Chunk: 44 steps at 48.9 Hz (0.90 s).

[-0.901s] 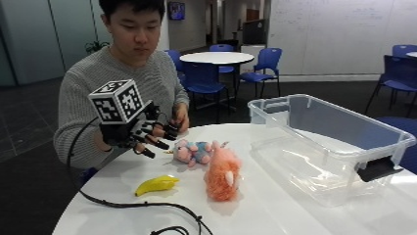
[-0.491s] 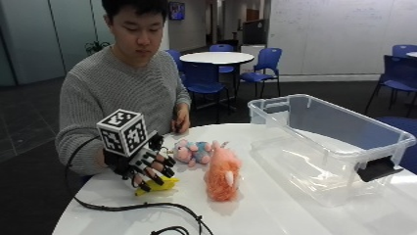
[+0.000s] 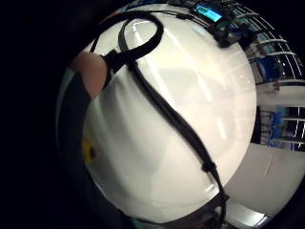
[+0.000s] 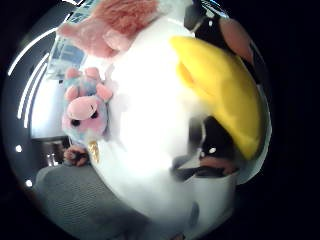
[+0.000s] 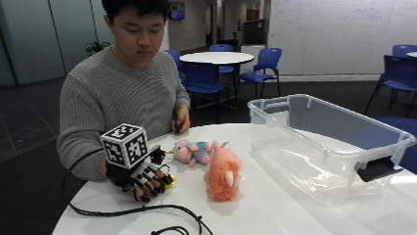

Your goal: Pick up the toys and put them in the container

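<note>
Yellow banana toy sits under the gloved right hand, grip curling round it; fingers only partly over it, it could slip onto the surface.

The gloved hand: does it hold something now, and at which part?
The gloved right hand has its fingers curled down over the yellow banana toy on the table. The exact part gripped cannot be told; the toy is mostly hidden.

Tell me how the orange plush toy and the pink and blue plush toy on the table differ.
The orange plush toy is larger than the pink and blue plush toy. The orange one is a single colour and shaggy; the pink and blue one is two-toned and smoother. The orange one lies nearer the camera. Both lie on the white table, untouched, outside the container.
</note>
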### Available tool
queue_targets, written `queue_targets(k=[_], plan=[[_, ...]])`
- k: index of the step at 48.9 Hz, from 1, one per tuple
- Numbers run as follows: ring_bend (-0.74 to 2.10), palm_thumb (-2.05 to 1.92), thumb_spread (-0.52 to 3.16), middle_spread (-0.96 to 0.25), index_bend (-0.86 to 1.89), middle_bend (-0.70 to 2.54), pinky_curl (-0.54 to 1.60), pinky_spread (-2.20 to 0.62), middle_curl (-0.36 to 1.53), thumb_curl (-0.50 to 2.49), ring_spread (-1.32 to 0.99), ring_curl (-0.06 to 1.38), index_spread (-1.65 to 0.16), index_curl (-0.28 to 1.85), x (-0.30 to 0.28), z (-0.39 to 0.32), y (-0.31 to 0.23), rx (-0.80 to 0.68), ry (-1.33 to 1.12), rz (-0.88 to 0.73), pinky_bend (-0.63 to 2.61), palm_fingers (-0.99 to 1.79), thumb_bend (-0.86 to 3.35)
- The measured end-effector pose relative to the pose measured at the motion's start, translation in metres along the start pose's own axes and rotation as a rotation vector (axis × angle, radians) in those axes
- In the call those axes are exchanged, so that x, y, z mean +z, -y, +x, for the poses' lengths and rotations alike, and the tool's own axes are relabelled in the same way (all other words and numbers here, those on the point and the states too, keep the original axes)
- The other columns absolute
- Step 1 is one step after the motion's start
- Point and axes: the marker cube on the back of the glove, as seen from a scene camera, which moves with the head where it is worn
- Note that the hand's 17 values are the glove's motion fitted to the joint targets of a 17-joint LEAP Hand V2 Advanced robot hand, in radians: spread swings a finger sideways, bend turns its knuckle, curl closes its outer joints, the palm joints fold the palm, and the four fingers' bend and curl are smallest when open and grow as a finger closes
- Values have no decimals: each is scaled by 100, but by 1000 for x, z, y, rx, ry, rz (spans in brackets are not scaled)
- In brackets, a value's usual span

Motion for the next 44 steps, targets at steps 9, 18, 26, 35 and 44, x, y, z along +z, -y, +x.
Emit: queue_targets(k=[9, 18, 26, 35, 44], plan=[[101, 55, 130, -33, 22, 71, 31, -36, 39, 43, -51, 34, -40, 13, -13, -3, 3, -20, 46, 128, 80, 92, 24], [98, 64, 106, -33, 27, 73, 33, -42, 43, 54, -51, 37, -40, 20, -25, -10, 3, -55, 130, 122, 75, 97, 21], [94, 67, 91, -33, 27, 73, 34, -43, 45, 61, -51, 39, -41, 23, -118, -34, 25, -167, 221, 259, 73, 98, 18], [90, 68, 82, -33, 25, 72, 35, -44, 47, 68, -51, 40, -41, 27, -237, -60, 74, -244, 216, 484, 73, 97, 14], [86, 68, 77, -33, 24, 71, 35, -44, 49, 73, -52, 40, -42, 30, -257, -115, 141, -295, 370, 432, 73, 96, 11]])
